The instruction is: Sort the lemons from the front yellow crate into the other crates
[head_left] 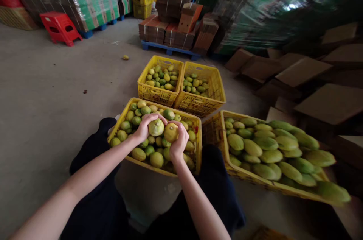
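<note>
Between my knees stands a yellow plastic crate [129,106] holding many green and yellow papayas [156,159]. Above its middle, my left hand [144,128] is wrapped round a pale green-yellow papaya [156,127], seen end-on. Close beside it, my right hand [181,139] grips a yellower papaya [171,132], whose small round stem end faces up. The two held fruits are almost side by side, and the hands come together behind them. Parts of the fingers are hidden by the fruits.
To the right, another yellow crate [225,137] is heaped with longer papayas [265,142]. Two partly filled crates, the left one [160,95] and the right one [193,107], stand ahead. Farther off are a red stool [61,28], stacked cardboard [178,35] on a blue pallet [170,49], and loose cartons [303,66].
</note>
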`<action>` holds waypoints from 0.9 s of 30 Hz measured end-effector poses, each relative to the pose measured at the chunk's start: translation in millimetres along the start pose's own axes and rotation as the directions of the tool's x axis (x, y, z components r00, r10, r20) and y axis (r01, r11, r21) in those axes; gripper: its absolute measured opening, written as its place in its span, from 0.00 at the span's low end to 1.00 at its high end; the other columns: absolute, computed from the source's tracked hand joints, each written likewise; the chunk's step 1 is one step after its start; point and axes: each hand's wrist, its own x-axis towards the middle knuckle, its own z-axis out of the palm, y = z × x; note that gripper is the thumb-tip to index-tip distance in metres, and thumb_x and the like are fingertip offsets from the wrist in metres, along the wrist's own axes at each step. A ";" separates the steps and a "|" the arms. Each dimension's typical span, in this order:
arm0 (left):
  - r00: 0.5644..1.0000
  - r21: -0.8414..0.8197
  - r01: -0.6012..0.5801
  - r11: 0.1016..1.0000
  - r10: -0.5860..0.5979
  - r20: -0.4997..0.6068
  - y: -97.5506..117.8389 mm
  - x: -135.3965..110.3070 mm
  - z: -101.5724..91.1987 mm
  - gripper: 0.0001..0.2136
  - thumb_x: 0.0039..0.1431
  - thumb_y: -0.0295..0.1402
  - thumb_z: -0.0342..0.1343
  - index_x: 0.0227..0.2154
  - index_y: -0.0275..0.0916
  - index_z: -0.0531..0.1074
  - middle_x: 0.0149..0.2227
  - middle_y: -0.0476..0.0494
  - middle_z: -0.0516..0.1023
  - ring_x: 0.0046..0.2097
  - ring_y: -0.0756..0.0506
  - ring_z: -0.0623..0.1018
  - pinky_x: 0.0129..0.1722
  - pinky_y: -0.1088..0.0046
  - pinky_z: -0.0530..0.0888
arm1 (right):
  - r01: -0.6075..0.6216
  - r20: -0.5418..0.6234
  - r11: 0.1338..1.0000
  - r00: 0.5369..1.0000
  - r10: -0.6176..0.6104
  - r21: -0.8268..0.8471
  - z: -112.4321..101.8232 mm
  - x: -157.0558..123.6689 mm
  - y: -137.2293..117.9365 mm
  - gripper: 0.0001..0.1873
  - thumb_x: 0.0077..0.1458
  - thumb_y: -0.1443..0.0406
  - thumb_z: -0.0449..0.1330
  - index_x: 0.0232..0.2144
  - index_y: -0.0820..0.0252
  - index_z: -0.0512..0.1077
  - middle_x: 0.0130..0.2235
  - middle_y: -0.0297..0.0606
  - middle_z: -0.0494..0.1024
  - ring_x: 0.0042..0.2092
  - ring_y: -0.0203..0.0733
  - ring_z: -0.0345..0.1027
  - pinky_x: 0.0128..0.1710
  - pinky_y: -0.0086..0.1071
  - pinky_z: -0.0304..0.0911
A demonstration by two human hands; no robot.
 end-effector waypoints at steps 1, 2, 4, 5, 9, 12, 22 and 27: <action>0.999 0.027 -0.026 0.999 0.026 0.029 0.9 0.0 -1.6 0.17 0.52 0.45 0.54 0.21 0.37 0.78 0.28 0.40 0.81 0.39 0.39 0.80 0.42 0.66 0.73 | 0.018 -0.008 1.000 1.000 -0.018 0.025 -0.2 -0.1 1.6 0.23 0.61 0.52 0.48 0.27 0.57 0.75 0.31 0.39 0.80 0.36 0.46 0.72 0.42 0.40 0.68; 0.997 0.048 -0.049 0.998 0.047 0.055 1.5 0.1 -3.2 0.18 0.54 0.45 0.53 0.22 0.37 0.79 0.28 0.40 0.81 0.38 0.40 0.79 0.42 0.66 0.73 | 0.031 -0.013 0.998 0.999 -0.031 0.047 -0.2 -0.2 3.2 0.23 0.61 0.52 0.48 0.27 0.57 0.76 0.31 0.39 0.80 0.36 0.46 0.72 0.42 0.40 0.67; 0.992 0.083 -0.088 0.993 0.080 0.095 2.2 0.5 -6.1 0.19 0.56 0.44 0.52 0.23 0.37 0.80 0.29 0.41 0.81 0.36 0.41 0.78 0.41 0.66 0.72 | 0.039 -0.016 0.996 0.999 -0.038 0.081 0.1 -0.4 5.8 0.22 0.61 0.53 0.50 0.26 0.57 0.77 0.30 0.38 0.80 0.35 0.45 0.72 0.41 0.39 0.67; 0.989 0.100 -0.110 0.989 0.099 0.109 2.4 0.7 -7.4 0.19 0.57 0.44 0.51 0.23 0.37 0.80 0.29 0.41 0.81 0.35 0.42 0.78 0.40 0.67 0.71 | 0.037 -0.014 0.995 0.999 -0.036 0.092 0.3 -0.6 6.6 0.22 0.61 0.53 0.50 0.26 0.57 0.77 0.30 0.37 0.80 0.35 0.45 0.72 0.40 0.38 0.67; 0.972 0.154 -0.190 0.970 0.163 0.172 3.5 2.0 -11.4 0.19 0.60 0.42 0.49 0.25 0.37 0.81 0.30 0.42 0.82 0.34 0.43 0.76 0.41 0.67 0.70 | 0.031 -0.006 0.995 1.000 -0.030 0.100 1.2 -1.0 6.5 0.22 0.61 0.53 0.50 0.25 0.57 0.76 0.28 0.36 0.79 0.33 0.44 0.71 0.37 0.37 0.66; 0.963 0.161 -0.209 0.964 0.175 0.203 4.3 2.9 -12.7 0.19 0.61 0.40 0.49 0.27 0.37 0.82 0.31 0.43 0.82 0.35 0.43 0.77 0.42 0.67 0.70 | 0.036 -0.006 0.996 0.999 -0.036 0.087 1.0 -1.4 6.4 0.21 0.61 0.54 0.51 0.25 0.58 0.76 0.27 0.36 0.78 0.32 0.43 0.70 0.36 0.36 0.65; 0.977 0.184 -0.169 0.968 0.140 0.164 6.8 4.9 -9.4 0.18 0.59 0.42 0.50 0.24 0.38 0.80 0.28 0.43 0.81 0.32 0.43 0.76 0.39 0.67 0.70 | 0.029 0.030 0.999 0.999 -0.030 0.043 -0.7 -2.6 8.0 0.19 0.62 0.54 0.52 0.28 0.57 0.75 0.30 0.36 0.78 0.34 0.43 0.70 0.38 0.36 0.66; 0.980 0.286 -0.172 0.942 0.136 0.142 8.9 5.6 -7.8 0.17 0.59 0.42 0.51 0.25 0.38 0.80 0.29 0.42 0.81 0.34 0.43 0.77 0.43 0.66 0.70 | 0.005 0.008 0.999 1.000 -0.005 -0.043 -1.4 0.1 10.2 0.18 0.60 0.54 0.54 0.29 0.59 0.75 0.30 0.36 0.77 0.33 0.42 0.68 0.37 0.35 0.63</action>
